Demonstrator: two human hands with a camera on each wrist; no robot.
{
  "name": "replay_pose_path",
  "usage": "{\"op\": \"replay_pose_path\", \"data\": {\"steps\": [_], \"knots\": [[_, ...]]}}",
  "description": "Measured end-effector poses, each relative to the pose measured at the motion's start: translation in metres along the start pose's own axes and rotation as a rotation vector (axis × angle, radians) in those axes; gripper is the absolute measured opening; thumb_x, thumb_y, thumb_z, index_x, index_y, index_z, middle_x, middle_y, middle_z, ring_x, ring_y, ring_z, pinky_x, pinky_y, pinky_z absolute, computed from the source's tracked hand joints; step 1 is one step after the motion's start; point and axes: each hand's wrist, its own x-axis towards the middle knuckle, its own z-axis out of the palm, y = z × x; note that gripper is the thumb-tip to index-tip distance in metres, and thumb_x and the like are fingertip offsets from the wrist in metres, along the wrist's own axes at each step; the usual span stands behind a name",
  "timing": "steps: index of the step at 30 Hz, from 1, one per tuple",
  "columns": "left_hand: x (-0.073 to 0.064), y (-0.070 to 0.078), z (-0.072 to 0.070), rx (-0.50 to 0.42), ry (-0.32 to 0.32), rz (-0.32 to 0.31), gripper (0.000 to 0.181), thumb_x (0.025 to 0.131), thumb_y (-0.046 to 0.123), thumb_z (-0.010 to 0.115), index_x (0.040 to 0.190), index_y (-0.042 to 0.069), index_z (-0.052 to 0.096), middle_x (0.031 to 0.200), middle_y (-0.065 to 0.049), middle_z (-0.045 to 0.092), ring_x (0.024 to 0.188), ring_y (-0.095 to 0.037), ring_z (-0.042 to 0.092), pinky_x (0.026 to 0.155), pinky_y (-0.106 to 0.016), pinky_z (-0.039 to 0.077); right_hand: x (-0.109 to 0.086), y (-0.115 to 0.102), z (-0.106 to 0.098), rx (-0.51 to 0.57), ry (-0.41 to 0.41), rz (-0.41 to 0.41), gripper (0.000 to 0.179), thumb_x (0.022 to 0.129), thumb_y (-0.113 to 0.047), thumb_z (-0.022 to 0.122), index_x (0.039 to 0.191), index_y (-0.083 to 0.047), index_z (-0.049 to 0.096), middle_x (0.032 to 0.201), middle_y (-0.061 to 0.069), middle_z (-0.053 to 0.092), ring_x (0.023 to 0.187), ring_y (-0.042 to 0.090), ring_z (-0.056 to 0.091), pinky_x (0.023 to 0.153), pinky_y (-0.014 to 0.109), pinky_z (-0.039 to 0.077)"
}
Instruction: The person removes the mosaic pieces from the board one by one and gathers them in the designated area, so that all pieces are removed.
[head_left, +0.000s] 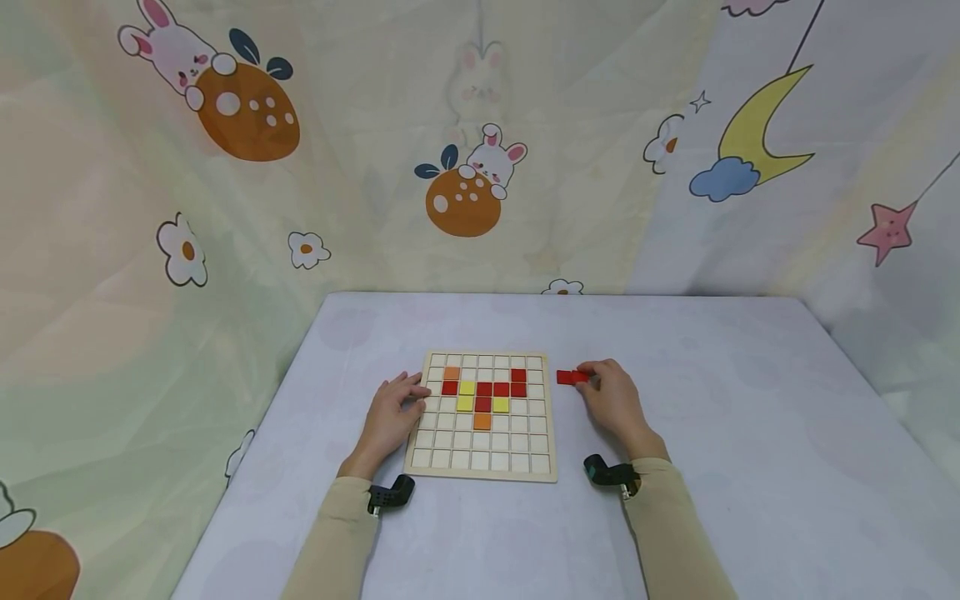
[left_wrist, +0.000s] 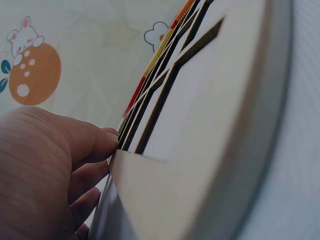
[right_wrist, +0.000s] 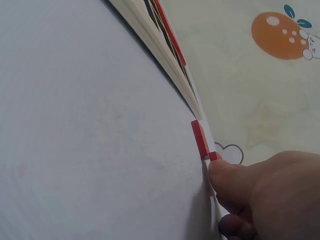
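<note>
A square wooden grid board lies flat on the table, with red, yellow and orange square tiles in several cells of its upper half. At its left edge my left hand rests, fingertips touching the frame; the left wrist view shows the fingertips right at the rim. Off the board's right side, my right hand pinches a red tile between thumb and finger. Another red tile lies beside it, end to end. Fingers partly hide the pinched tile.
The table has a pale cloth over it. Behind and at the sides hangs a printed curtain with rabbits, oranges and flowers. A black wrist device is strapped on each arm, over beige sleeves.
</note>
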Motion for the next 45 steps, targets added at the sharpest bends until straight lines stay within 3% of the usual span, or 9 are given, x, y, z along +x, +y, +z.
{"op": "replay_pose_path", "data": {"steps": [10,17,24,45], "knots": [[0.0004,-0.0016,0.0024,0.009,0.005,0.0,0.015,0.091,0.009,0.064,0.103,0.012,0.072,0.143,-0.007,0.053,0.143,-0.026,0.033,0.121,-0.042,0.009,-0.0023,0.006,0.0015,-0.024,0.022,-0.004,0.031,0.09,-0.009,0.068,0.121,-0.002,0.065,0.113,0.018,0.058,0.086,0.027,0.052,0.073,0.038,0.046],[0.001,0.0021,0.0023,0.009,0.014,0.006,0.016,0.09,0.007,0.064,0.104,0.011,0.072,0.143,-0.01,0.053,0.142,-0.029,0.034,0.121,-0.044,0.01,-0.0034,0.0063,-0.001,-0.021,0.02,-0.013,0.03,0.092,-0.01,0.066,0.12,-0.001,0.065,0.113,0.02,0.057,0.099,0.033,0.057,0.087,0.048,0.049],[0.0038,0.0039,0.0019,0.016,0.014,-0.002,0.017,0.091,0.008,0.064,0.105,0.011,0.072,0.143,-0.009,0.053,0.142,-0.028,0.034,0.121,-0.043,0.01,-0.0023,0.0049,-0.0028,-0.031,0.02,-0.005,0.03,0.093,-0.009,0.065,0.121,-0.001,0.064,0.115,0.02,0.055,0.103,0.035,0.057,0.091,0.049,0.049],[0.0023,0.0012,0.0007,0.013,0.005,-0.011,0.016,0.091,0.008,0.064,0.104,0.012,0.072,0.143,-0.008,0.052,0.143,-0.027,0.033,0.121,-0.043,0.009,-0.0011,0.0019,0.0001,-0.014,0.044,0.02,0.031,0.093,-0.012,0.063,0.122,-0.003,0.064,0.118,0.02,0.054,0.106,0.036,0.056,0.092,0.05,0.049]]}}
